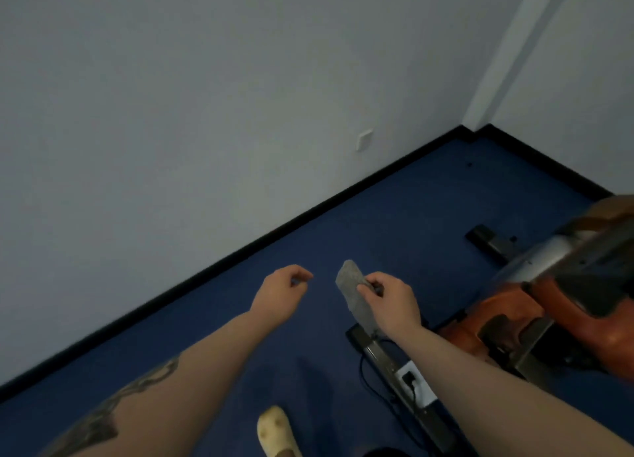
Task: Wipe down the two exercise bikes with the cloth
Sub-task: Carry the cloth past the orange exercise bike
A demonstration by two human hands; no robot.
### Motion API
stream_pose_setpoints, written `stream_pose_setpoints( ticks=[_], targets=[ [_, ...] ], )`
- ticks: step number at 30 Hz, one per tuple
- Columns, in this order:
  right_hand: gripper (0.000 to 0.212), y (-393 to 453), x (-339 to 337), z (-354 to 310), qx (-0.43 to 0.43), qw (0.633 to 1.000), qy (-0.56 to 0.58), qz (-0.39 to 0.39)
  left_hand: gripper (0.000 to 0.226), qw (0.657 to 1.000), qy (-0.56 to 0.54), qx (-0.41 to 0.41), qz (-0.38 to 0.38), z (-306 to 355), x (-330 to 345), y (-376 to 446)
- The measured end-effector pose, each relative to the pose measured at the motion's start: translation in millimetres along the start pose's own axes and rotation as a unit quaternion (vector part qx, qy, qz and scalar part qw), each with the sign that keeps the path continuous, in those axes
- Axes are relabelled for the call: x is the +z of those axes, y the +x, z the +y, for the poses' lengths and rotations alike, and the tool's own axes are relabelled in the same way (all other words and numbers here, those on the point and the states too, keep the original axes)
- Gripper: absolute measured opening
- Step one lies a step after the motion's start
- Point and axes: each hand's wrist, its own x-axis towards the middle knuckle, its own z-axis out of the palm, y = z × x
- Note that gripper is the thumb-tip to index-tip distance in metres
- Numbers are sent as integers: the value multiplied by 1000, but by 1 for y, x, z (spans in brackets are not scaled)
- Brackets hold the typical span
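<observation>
Right hand (387, 302) pinches grey cloth (353, 295), left hand (281, 290) loosely curled, empty; orange bike (549, 305) at right untouched, wiping progress indeterminable.

No readable text, brand, number or sign is showing anywhere. The small white label (417, 386) on the dark metal base bar of the orange and black exercise bike (562, 305) is carrying a dark mark, but it is too blurred to read. The square white wall plate (124, 139) is showing no lettering.
</observation>
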Motion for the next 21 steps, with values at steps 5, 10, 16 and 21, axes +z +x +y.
stream_pose_setpoints(
  ticks=[5,10,16,21],
  targets=[
    [13,30,7,-28,59,994,34,86,22,996,30,57,-67,9,-32,75],
    [12,61,-8,-34,102,984,16,145,21,980,48,126,-144,43,-24,136],
    [10,111,-43,-23,138,962,16,233,22,954,59,208,-205,110,-2,208],
    [8,154,-71,-11,187,943,36,273,24,927,72,264,-255,158,12,263]
  ],
)
